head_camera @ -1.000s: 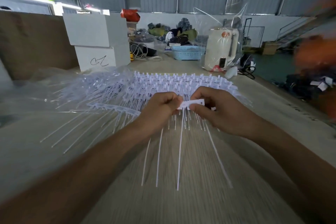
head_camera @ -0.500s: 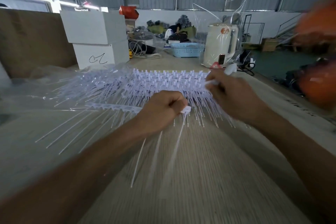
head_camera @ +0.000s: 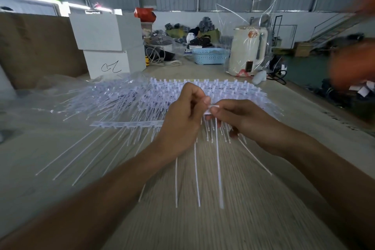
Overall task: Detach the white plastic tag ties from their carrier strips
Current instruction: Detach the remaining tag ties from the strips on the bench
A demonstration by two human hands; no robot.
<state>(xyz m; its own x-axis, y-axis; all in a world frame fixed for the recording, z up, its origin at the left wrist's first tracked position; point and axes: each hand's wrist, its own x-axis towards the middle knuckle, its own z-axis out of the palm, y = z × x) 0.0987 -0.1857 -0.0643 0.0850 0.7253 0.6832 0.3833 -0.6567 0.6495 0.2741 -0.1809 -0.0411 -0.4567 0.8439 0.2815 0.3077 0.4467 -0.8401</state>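
Two hands meet over the table (head_camera: pixel 60 158): left hand (head_camera: pixel 182 119) and right hand (head_camera: pixel 241 119) both pinch one short white strip piece (head_camera: pixel 212 107) between thumb and fingers. Several white ties (head_camera: pixel 218 168) hang from it toward the wrists. Beyond the knuckles lies the pile of ties (head_camera: pixel 162 95); a long carrier strip (head_camera: pixel 125 124) lies left of the left hand, touching the table

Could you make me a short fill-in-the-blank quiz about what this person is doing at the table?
1. Both hands, left hand and right hand, pinch a small white ____.
2. Long white ties hang ____ from the hands.
3. Behind the pile of strips sits a blue ____.
4. The two stacked boxes are ____ in colour.

Missing words: strip; down; basket; white
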